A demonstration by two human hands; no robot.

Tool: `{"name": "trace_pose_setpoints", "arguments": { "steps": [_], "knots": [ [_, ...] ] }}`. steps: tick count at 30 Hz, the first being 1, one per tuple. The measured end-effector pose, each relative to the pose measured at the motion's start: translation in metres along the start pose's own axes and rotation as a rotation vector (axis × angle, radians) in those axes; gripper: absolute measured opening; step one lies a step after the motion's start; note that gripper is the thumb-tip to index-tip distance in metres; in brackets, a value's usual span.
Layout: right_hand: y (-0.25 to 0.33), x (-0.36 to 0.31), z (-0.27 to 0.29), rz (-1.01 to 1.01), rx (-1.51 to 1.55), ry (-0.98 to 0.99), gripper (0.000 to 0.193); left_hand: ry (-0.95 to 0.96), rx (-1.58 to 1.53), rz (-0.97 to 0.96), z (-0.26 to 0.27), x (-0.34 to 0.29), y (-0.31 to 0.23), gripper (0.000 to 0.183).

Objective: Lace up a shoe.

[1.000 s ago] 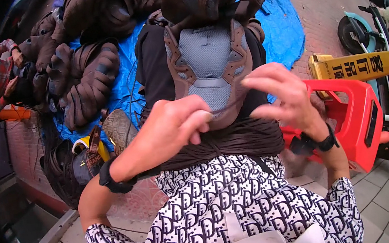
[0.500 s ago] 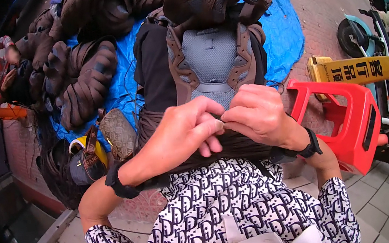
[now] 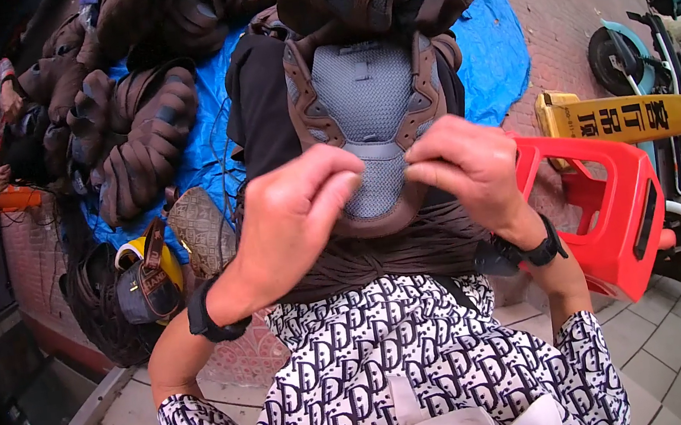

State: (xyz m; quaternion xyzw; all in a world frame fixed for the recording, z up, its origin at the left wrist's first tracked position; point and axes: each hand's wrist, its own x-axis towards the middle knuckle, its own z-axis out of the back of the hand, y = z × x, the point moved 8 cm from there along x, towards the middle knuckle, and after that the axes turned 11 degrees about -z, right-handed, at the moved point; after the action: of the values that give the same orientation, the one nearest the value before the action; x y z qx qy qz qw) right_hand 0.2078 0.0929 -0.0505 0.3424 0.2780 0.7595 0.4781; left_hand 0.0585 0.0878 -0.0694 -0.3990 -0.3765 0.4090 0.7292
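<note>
While left hand [image 3: 297, 205] and right hand [image 3: 472, 169] angle inward over shoe upper [image 3: 364, 93], fingers [image 3: 346, 186] bunched narrow; cannot tell whether gripping.

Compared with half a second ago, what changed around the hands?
The left hand and right hand, together then, have parted sideways, uncovering the grey toe of the shoe upper. Whether either holds anything is unclear. The red plastic stool and blue tarp stayed put.
</note>
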Motion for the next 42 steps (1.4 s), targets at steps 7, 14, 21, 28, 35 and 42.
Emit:
{"name": "trace_pose_setpoints", "arguments": {
  "steps": [7,14,21,28,35,42],
  "knots": [
    [0.012,0.011,-0.009,0.205,-0.330,-0.177,0.013,-0.047,0.250,-0.261,-0.008,0.023,0.004,0.014],
    [0.023,0.012,-0.019,0.331,-0.586,-0.220,0.012,-0.012,0.343,-0.264,-0.011,0.031,0.007,0.011],
    [0.022,0.018,-0.024,0.316,-0.642,-0.107,0.010,-0.018,0.282,-0.133,0.001,0.021,0.024,0.010],
    [0.014,0.014,-0.018,0.269,-0.478,-0.126,0.013,0.268,-0.609,0.760,-0.013,-0.061,0.097,0.039],
    [0.000,0.019,-0.012,0.142,-0.259,-0.152,0.013,-0.230,-1.429,0.569,-0.040,-0.024,0.083,0.034],
    [-0.035,0.009,0.001,-0.122,0.066,-0.174,0.006,-0.197,-1.439,0.517,-0.057,-0.006,0.070,0.037]
  ]
}}
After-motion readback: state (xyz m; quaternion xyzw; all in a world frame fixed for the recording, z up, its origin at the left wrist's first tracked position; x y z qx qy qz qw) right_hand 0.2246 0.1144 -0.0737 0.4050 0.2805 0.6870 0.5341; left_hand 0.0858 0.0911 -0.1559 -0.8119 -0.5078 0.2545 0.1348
